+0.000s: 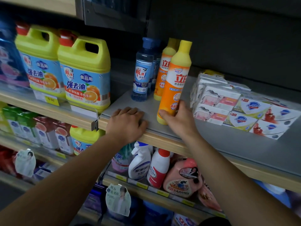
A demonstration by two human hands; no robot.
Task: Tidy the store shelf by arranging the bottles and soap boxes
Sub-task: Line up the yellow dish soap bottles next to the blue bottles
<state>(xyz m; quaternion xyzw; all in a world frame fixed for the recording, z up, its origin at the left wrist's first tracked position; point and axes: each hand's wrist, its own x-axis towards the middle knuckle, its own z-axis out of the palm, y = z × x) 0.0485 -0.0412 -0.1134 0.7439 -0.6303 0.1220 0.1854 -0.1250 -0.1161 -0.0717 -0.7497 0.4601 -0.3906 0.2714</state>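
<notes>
Right hand (pixel 177 119) wrapped low around the front orange dish-soap bottle (pixel 175 82), thumb across its yellow base, fingers curled behind; grip closed on the bottle. Bottle tilted slightly, base on the grey shelf (pixel 211 136) near the front edge, just left of the soap boxes (pixel 228 105). Left hand (pixel 127 121) resting knuckles-up on the shelf lip left of that bottle, fingers loosely bent, holding nothing.

Behind the held bottle: a second orange bottle (pixel 162 74), upright, and left of it a clear blue bottle (pixel 143 74), also upright. Farther left of the bottles, two yellow detergent jugs (pixel 84 75).

Likely step: lining the front bottle up with its twin. Best done by standing it upright first, then sliding it back along the shelf, label facing out, directly ahead of the rear one. Low hold makes tipping easy, so push slow. Keep clear of the soap-box stack, close to the knuckles. Left hand well placed for bracing.
</notes>
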